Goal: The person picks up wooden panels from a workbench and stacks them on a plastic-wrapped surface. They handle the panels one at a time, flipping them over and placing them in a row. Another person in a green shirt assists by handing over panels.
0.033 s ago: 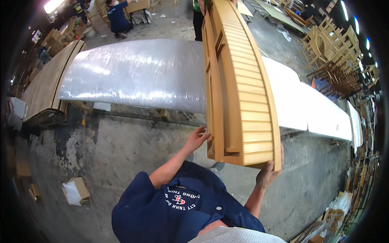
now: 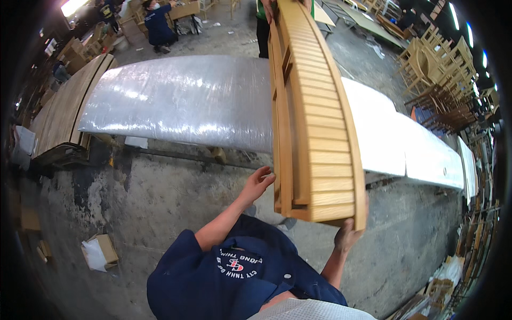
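A long, light-brown wooden furniture piece [image 2: 325, 128] stretches away from me, held up over a low wrapped surface. Narrow slats line its curved face, and its left side is a frame with long recesses. My right hand [image 2: 348, 237] grips the near right corner from below, with part of the fingers hidden behind the wood. At the near left edge, my left hand [image 2: 258, 184] has its fingers apart, the tips against or very close to the frame. Another person's hand [image 2: 270, 9] holds the far end.
Under the piece, a silvery plastic-wrapped slab [image 2: 181, 101] extends left and white covered panels [image 2: 400, 138] extend right. Stacked boards [image 2: 66, 106] stand at the far left, wooden chairs [image 2: 434, 64] at the far right. An opened carton [image 2: 101, 252] lies on the floor; a co-worker [image 2: 160, 26] crouches behind.
The near end of the wooden piece has shifted slightly left and toward me, tilting a little. My right hand has moved with it; my left hand has barely moved.
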A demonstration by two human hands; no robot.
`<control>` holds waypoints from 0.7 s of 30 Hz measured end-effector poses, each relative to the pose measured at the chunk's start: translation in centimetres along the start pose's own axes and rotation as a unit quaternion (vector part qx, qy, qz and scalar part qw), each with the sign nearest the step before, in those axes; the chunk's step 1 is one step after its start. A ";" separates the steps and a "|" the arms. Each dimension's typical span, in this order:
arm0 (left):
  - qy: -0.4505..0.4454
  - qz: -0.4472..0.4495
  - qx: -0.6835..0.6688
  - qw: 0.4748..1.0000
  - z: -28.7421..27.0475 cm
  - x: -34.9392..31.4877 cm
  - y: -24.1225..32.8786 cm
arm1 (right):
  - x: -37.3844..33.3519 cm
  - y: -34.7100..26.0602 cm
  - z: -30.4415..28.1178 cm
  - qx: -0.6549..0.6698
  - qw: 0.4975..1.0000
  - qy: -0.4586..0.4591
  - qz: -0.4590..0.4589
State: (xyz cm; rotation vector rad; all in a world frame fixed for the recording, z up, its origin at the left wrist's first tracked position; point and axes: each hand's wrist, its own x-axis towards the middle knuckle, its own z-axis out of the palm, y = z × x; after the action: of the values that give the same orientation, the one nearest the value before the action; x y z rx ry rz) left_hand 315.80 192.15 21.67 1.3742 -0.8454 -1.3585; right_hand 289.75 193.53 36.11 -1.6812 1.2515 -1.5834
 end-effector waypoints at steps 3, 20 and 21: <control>-0.041 0.082 -0.110 0.990 -3.0 -4.7 8.2 | -3.0 2.1 2.8 0.080 0.969 -0.217 0.082; 0.113 0.045 -0.424 0.898 -27.4 -13.2 -10.4 | -7.2 13.3 15.9 0.144 0.824 -0.316 0.449; 0.110 0.039 -0.429 0.896 -28.2 -13.0 -10.8 | -6.4 11.0 16.0 0.101 0.833 -0.300 0.455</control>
State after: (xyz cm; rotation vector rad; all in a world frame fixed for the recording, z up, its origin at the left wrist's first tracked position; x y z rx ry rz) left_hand 339.99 212.13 12.00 0.7531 -0.0876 -1.2460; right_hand 302.66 190.63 20.52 -1.0220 1.1905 -0.5188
